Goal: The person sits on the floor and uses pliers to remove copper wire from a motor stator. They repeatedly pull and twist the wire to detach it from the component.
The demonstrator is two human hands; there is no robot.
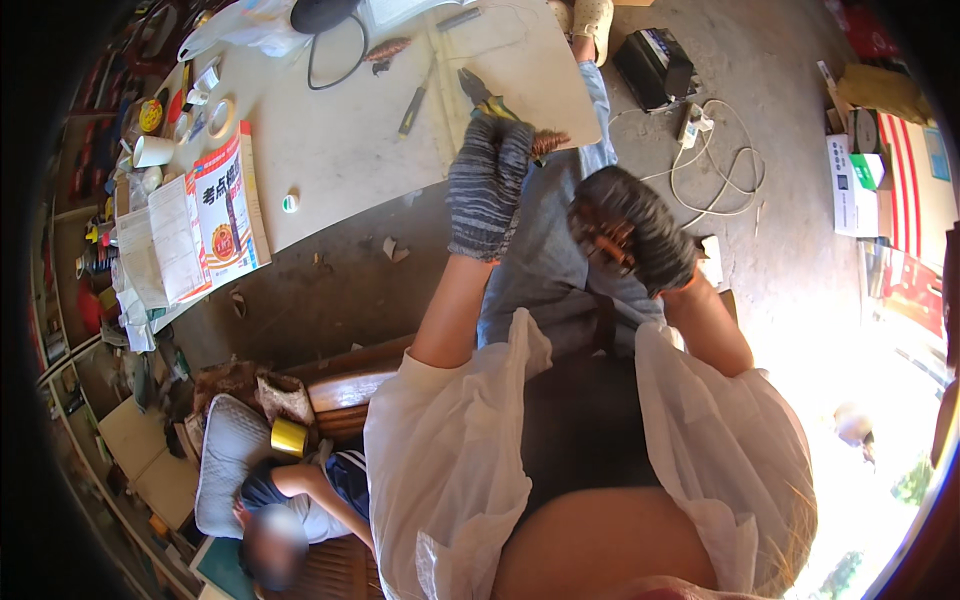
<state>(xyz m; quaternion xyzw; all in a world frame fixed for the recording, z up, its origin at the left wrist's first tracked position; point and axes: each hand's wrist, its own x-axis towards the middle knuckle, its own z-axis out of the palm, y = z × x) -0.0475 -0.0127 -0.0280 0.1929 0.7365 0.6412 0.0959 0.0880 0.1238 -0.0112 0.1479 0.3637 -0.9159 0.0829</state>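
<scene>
My left hand [487, 185], in a grey striped glove, is closed at the table's near right edge on yellow-and-black pliers [476, 92], whose jaws point up-left. Just right of it a brown pine cone [550, 141] lies at the edge, partly hidden. My right hand [630, 230], in a dark glove, is closed around a brown scaly piece, likely another cone [610, 245], over my legs. On the pale table [330, 170] are another cone [388, 48], a slim dark-handled tool [412, 110] and a black cord loop [318, 83].
A printed booklet [225, 200], tape rolls and cups crowd the table's left. A black battery-like box [655, 70] and power strip with cord [695, 125] lie on the floor at right. A person [310, 500] reclines on a wooden bench below left. Boxes [852, 185] stand far right.
</scene>
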